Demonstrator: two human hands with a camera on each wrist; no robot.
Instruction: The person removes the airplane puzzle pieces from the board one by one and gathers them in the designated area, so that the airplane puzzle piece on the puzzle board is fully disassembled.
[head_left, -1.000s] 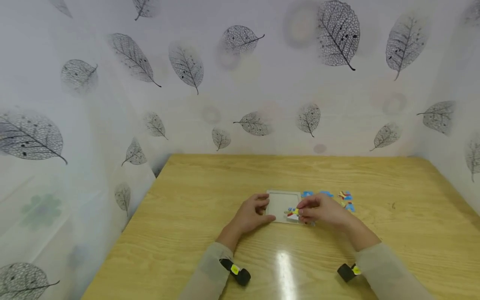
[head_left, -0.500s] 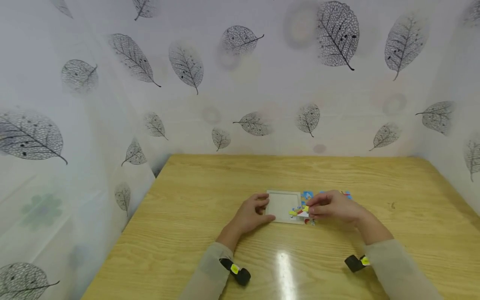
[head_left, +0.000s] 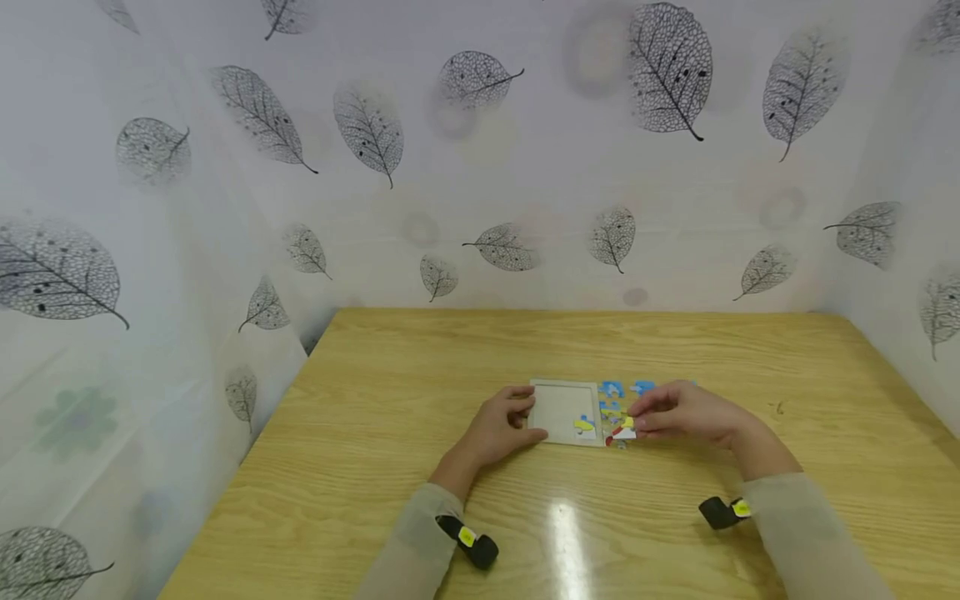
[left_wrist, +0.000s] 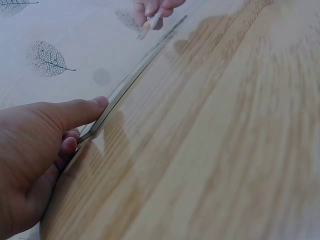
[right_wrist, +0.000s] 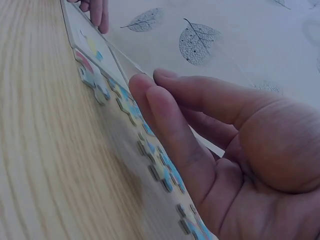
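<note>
My left hand (head_left: 501, 427) grips the left side of a shallow pale puzzle tray (head_left: 551, 408), its thumb along the near edge and the other fingers at the left side. In the left wrist view the thumb (left_wrist: 82, 112) lies on the tray's rim. One yellow-and-blue puzzle piece (head_left: 584, 425) lies in the tray's near right corner. Just right of the tray, my right hand (head_left: 686, 417) pinches a jigsaw piece (head_left: 626, 428) between thumb and fingertips, held tilted above other pieces. In the right wrist view the fingers hide most of that piece.
Several loose jigsaw pieces, among them a blue piece (head_left: 612, 389) and another blue piece (head_left: 642, 387), lie to the right of the tray. A red-marked piece (right_wrist: 90, 72) lies by the tray's near corner. Behind the wooden table (head_left: 450, 346) hangs a leaf-patterned curtain (head_left: 525, 167).
My right hand has moved right, carrying the pinched jigsaw piece from over the tray to beyond its right edge. The piece in the tray's corner now shows fully. My left hand stays on the tray.
</note>
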